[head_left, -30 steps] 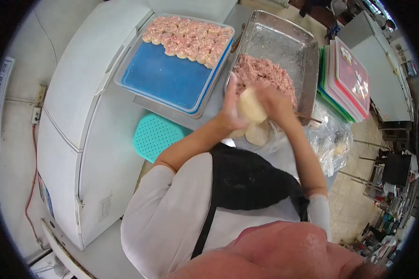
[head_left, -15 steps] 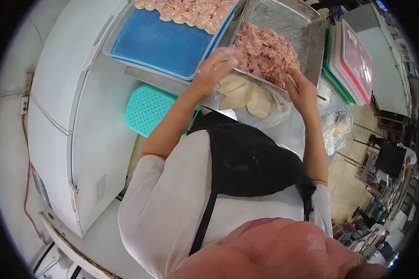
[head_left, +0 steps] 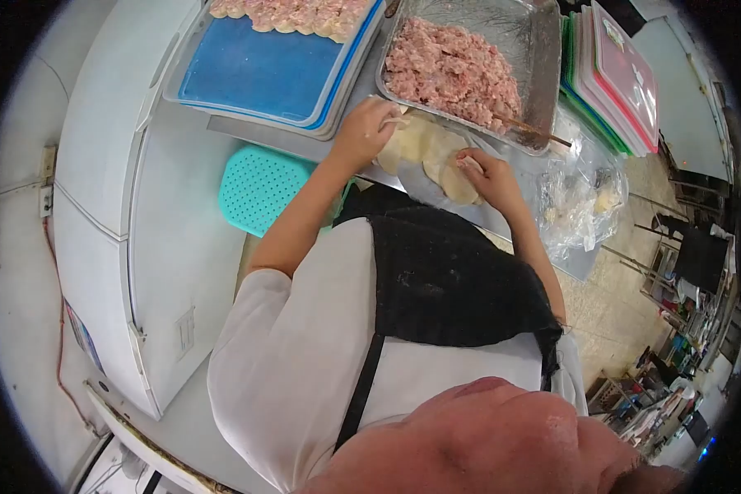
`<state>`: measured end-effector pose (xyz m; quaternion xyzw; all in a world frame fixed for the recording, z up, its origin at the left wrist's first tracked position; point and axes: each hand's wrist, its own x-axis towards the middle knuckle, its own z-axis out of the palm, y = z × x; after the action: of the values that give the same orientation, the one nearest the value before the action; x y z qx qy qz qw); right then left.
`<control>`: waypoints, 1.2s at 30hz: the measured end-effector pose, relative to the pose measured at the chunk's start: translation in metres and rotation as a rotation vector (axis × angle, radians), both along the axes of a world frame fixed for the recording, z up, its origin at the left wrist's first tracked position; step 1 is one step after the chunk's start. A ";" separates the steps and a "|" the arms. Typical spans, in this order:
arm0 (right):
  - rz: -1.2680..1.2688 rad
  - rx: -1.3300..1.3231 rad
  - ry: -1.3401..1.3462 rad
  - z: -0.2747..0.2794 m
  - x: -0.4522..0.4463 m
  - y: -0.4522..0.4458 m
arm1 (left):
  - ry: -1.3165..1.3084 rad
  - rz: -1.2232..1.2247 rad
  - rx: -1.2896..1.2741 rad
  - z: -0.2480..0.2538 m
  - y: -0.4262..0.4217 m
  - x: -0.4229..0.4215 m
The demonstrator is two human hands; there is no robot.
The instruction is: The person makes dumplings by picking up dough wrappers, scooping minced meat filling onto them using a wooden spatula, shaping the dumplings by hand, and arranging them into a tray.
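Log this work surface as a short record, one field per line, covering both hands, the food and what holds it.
left hand: fingers curled at near edge of metal pan; grip unclear
right hand: fingers at the dough wrappers; grip unclear
dough wrappers: pale rounds, overlapping, between the hands
ground meat: heaped in metal pan
filled pieces: packed rows at far end of blue-bottomed tray, partly out of view
beside pan: stacked plastic lids

Metal tabletop (head_left: 364, 86)
A tray stack (head_left: 255, 70) and a steel pan (head_left: 538, 49) sit side by side; nearer lie pale rounds (head_left: 438, 156) on plastic, and crumpled clear wrap (head_left: 575, 210).
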<state>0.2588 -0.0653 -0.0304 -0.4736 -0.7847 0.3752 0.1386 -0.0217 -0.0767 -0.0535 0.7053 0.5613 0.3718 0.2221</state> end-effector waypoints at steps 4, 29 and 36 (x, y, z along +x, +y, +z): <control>-0.030 -0.007 -0.030 0.027 0.017 0.001 | -0.355 -0.047 -0.176 0.033 -0.009 0.022; 0.088 0.127 0.036 0.080 -0.052 -0.003 | 0.169 -0.185 0.051 -0.025 -0.022 -0.021; 0.095 0.043 0.188 0.002 -0.050 0.015 | -0.241 0.065 0.139 0.045 -0.014 -0.008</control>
<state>0.2087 -0.0505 -0.0286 -0.3955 -0.7976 0.4072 0.2039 -0.0299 -0.0904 -0.0087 0.6506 0.5260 0.4987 0.2266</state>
